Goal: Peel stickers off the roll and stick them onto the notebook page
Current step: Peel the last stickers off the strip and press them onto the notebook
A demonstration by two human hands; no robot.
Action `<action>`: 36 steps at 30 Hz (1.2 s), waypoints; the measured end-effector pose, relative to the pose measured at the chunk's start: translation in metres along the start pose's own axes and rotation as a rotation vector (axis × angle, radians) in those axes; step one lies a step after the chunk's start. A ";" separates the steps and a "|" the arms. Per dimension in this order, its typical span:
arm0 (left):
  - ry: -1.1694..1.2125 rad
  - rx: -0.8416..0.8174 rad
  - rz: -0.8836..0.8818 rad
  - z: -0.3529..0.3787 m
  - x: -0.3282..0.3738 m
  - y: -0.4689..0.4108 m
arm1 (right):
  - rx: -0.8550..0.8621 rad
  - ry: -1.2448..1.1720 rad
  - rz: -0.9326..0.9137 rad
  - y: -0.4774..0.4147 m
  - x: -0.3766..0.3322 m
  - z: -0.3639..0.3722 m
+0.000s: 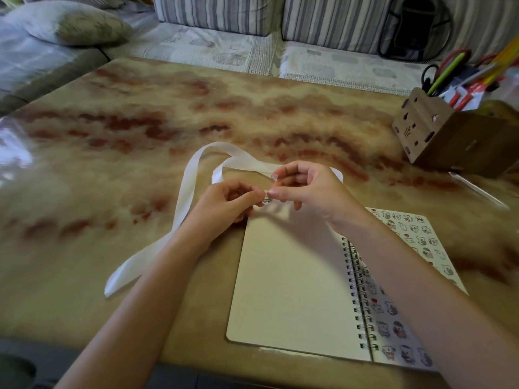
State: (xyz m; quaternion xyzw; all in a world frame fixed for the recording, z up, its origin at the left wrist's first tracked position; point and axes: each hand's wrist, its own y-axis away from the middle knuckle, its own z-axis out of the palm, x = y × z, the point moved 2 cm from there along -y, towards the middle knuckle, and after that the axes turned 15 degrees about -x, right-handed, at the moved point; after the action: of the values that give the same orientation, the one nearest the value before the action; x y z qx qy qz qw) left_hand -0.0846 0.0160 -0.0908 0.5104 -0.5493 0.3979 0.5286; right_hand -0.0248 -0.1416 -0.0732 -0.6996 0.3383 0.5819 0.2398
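L hand (pixel 224 204): pinches small sticker (pixel 266 199)
R hand (pixel 306 189): pinches same sticker
Strip (pixel 188 186): loops on worktop (pixel 112 153)
Notebook (pixel 292 282): open, under hands

Low table (pixel 168 113): glossy top, marbled tan with red-brown streaks, fills most of view. Bright glare patch (pixel 16 153) on left edge, daylight from left. Behind table, sofa: striped grey-white back cushions (pixel 219 12), pale quilted seat cover (pixel 252 54) with grey patches. Leaf-print pillow (pixel 70 23) on seat, far left. Black object with cords (pixel 415 26) against right cushion, blurred. Wooden pen holder (pixel 449 136) with cut-out holes on table's right side, holding pens and scissors (pixel 429 74). Dark grey floor (pixel 28 369) at lower left.
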 end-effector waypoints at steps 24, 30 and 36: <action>-0.049 0.067 0.015 0.001 0.000 0.000 | 0.021 -0.105 0.065 -0.003 0.004 -0.002; 0.008 0.237 0.024 -0.002 -0.002 -0.001 | 0.066 -0.113 0.136 -0.007 0.004 -0.004; -0.360 0.333 0.028 -0.005 -0.008 0.001 | 0.066 -0.056 0.308 -0.011 0.004 -0.011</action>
State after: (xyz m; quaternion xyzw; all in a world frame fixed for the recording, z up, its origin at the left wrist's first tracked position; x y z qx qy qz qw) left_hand -0.0855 0.0217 -0.0981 0.6454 -0.5686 0.3929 0.3252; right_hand -0.0092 -0.1433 -0.0758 -0.6145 0.4537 0.6198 0.1799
